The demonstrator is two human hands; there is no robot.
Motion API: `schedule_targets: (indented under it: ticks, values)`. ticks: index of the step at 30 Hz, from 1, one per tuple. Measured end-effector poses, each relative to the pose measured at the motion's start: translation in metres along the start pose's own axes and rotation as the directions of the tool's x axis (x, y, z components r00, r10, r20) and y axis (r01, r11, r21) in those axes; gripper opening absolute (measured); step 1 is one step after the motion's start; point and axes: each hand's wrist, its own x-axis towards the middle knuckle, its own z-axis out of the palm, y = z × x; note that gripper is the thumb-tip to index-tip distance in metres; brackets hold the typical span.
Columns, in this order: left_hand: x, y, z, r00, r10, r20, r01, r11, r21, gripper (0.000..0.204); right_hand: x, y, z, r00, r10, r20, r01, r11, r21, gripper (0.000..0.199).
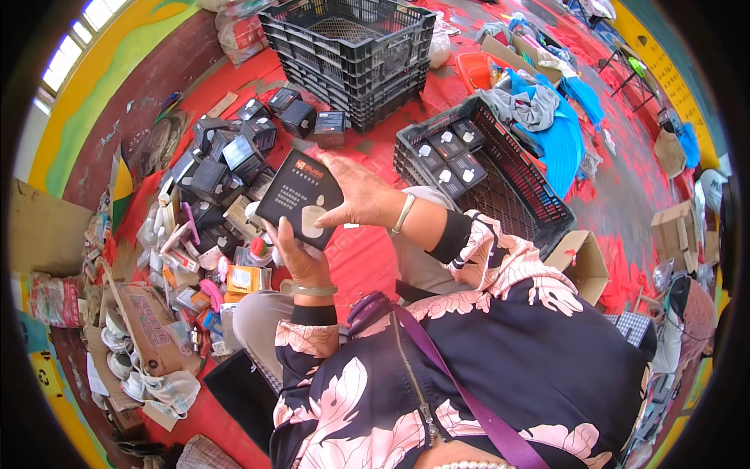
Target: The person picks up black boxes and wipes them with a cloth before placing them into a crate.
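Note:
In front of me I hold up a small black box [291, 186] with a pale rounded object pictured on it. My right hand [361, 190] grips its right side, thumb across the printed face and fingers along the upper edge. My left hand [303, 256] supports the bottom edge from below, fingers closed against it. A heap of similar black boxes [211, 178] lies beyond and left of the held one. To the right, a black plastic crate [525, 160] contains several of these boxes [447, 145] standing together at its far left end.
Stacked black crates [351, 70] stand at the far middle. Mixed small packages [234, 277] cover the floor on my left, with an opened cardboard carton [148, 328] nearer. A brown box [582, 266] sits by my right side; blue plastic sheeting [566, 156] lies behind the crate.

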Motion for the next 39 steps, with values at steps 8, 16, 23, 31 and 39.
schedule_targets:
  ticks: [8,16,23,31,39]
  values:
    - [0.003,-0.016,-0.003,0.946,0.292,0.139,-0.321,0.787,0.526,0.057,-0.001,-0.016,0.002,0.997,0.062,-0.045,-0.073,0.942,-0.327,0.122]
    - [0.009,-0.001,0.027,0.990,-0.085,0.111,0.104,0.977,-0.188,0.053,0.008,0.019,-0.065,0.965,0.259,0.039,-0.261,0.943,0.206,0.110]
    - [0.023,-0.025,-0.012,0.989,-0.138,-0.053,0.139,0.990,0.017,0.050,-0.055,0.117,-0.142,0.819,0.554,0.151,-0.450,0.457,0.767,0.097]
    - [0.023,-0.038,-0.032,0.943,-0.284,-0.172,0.314,0.932,0.183,0.039,-0.178,0.240,-0.220,0.438,0.866,-0.240,-0.664,0.492,0.564,0.085]
    - [0.027,-0.053,-0.030,0.897,-0.384,-0.218,0.433,0.861,0.266,0.040,-0.256,0.367,-0.208,0.249,0.902,-0.352,-0.966,0.205,-0.159,0.113]
